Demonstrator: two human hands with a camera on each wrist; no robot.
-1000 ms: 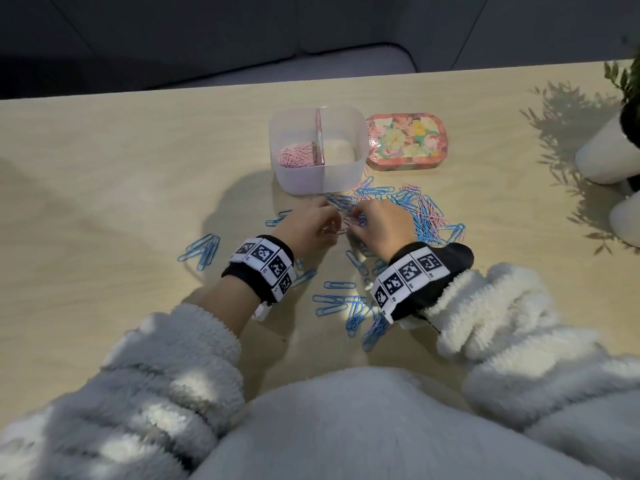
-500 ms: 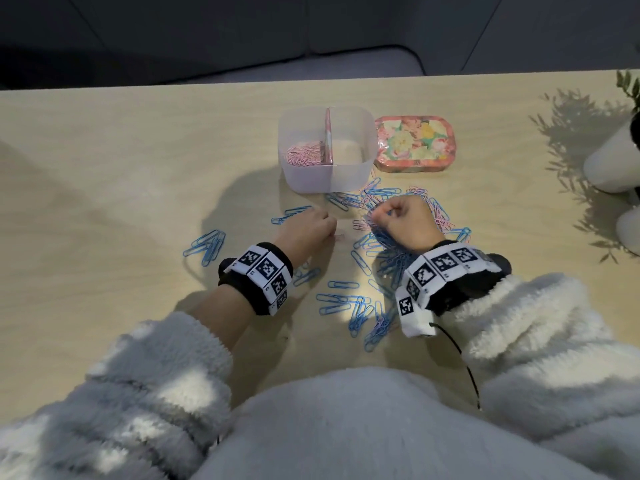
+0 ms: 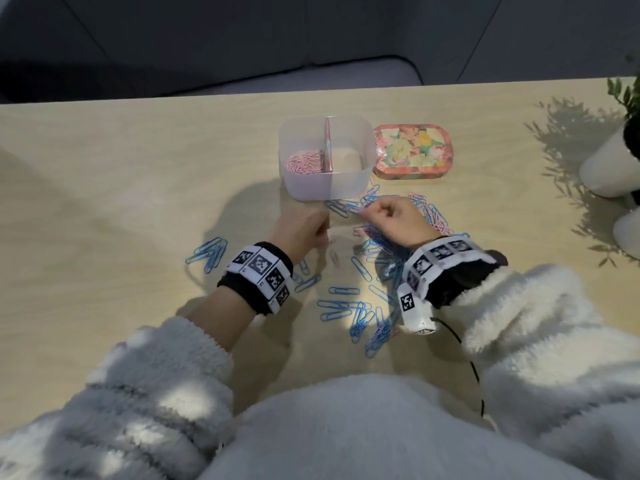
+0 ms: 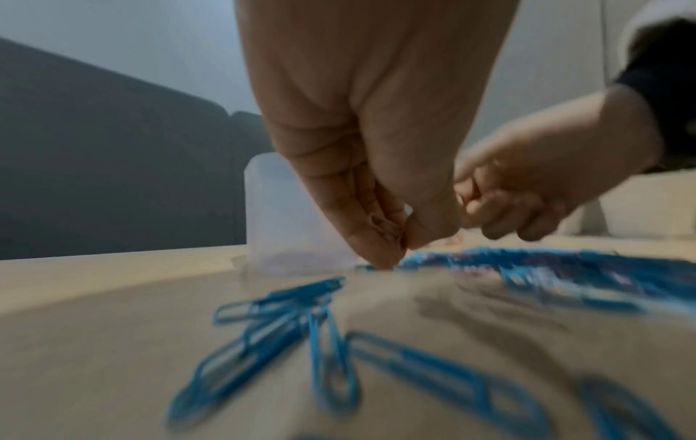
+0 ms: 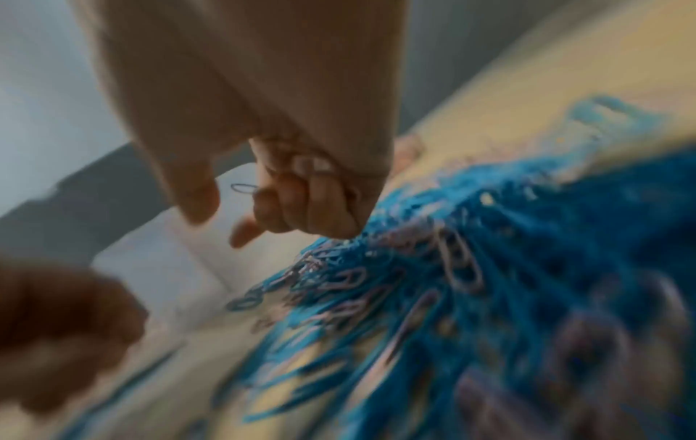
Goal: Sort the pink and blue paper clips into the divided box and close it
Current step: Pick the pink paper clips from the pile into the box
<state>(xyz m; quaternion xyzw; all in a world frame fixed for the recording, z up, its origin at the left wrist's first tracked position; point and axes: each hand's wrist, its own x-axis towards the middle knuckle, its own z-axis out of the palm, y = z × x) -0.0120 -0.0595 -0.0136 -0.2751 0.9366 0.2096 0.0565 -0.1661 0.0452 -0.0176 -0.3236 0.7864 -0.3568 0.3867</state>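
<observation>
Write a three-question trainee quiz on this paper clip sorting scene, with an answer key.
1. True or false: the floral lid is fitted on the divided box.
2. Multiple choice: which compartment of the divided box holds the pink paper clips? A) the left one B) the right one C) both
3. Fill in: the loose clips lying on the table nearest the left wristband, such as the small bunch, are ____ in colour.

Key:
1. False; it lies on the table to the right of the box, which is open.
2. A; the right compartment looks empty.
3. Blue.
</observation>
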